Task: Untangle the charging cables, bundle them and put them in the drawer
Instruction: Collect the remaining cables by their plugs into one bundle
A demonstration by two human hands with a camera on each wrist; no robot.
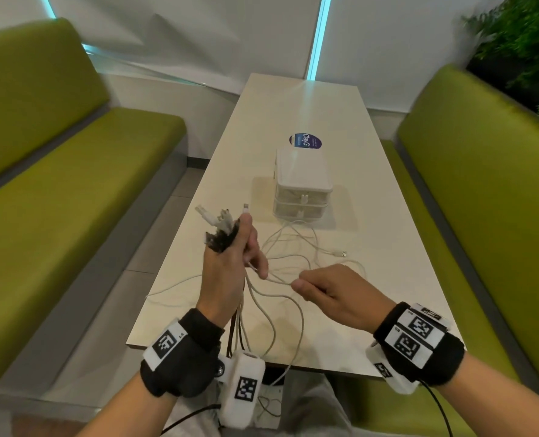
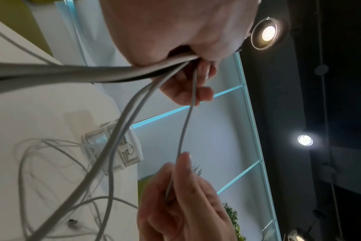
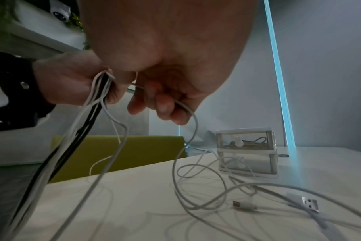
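Note:
My left hand (image 1: 230, 266) is raised above the table's near left part and grips a bunch of white and dark charging cables (image 1: 221, 225), their plugs sticking up out of the fist. The strands hang down past my wrist. My right hand (image 1: 328, 291) pinches one white cable (image 1: 277, 280) that runs taut from the left fist; the same cable (image 2: 183, 130) shows between both hands in the left wrist view. More white cable loops (image 3: 198, 187) and a USB plug (image 3: 309, 203) lie on the table. The small white two-drawer box (image 1: 303, 187) stands mid-table, both drawers closed.
The long white table (image 1: 388, 279) runs between two green benches (image 1: 57, 216). A round blue sticker (image 1: 306, 141) lies behind the drawer box. Some cable strands hang over the table's near edge toward my lap. Plants fill the far right corner.

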